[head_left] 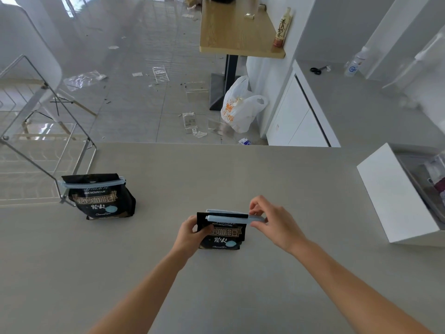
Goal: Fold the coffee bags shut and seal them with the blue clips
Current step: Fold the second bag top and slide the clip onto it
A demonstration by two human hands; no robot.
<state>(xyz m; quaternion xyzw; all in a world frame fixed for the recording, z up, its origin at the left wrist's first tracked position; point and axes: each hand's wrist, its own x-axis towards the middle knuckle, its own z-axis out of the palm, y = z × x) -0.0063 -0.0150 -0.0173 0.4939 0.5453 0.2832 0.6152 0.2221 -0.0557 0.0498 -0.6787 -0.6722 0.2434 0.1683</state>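
Gripping hands: the left hand [190, 233] held the near coffee bag [222, 233] by its left edge; the right hand [269, 221] pinched the right end of the blue clip [228, 218] lying across the bag's folded top.
Near bag: stood upright on the grey counter [265, 184].
Far bag [100, 197]: stood at left, well apart, its own clip [92, 183] closed across the top.

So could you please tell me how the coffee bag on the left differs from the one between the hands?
The left bag stands alone, untouched; the near bag is held by the left hand. The left bag's clip lies across its top with nobody touching it; the near bag's clip is pinched at its end by the right hand. Both are black with the same label.
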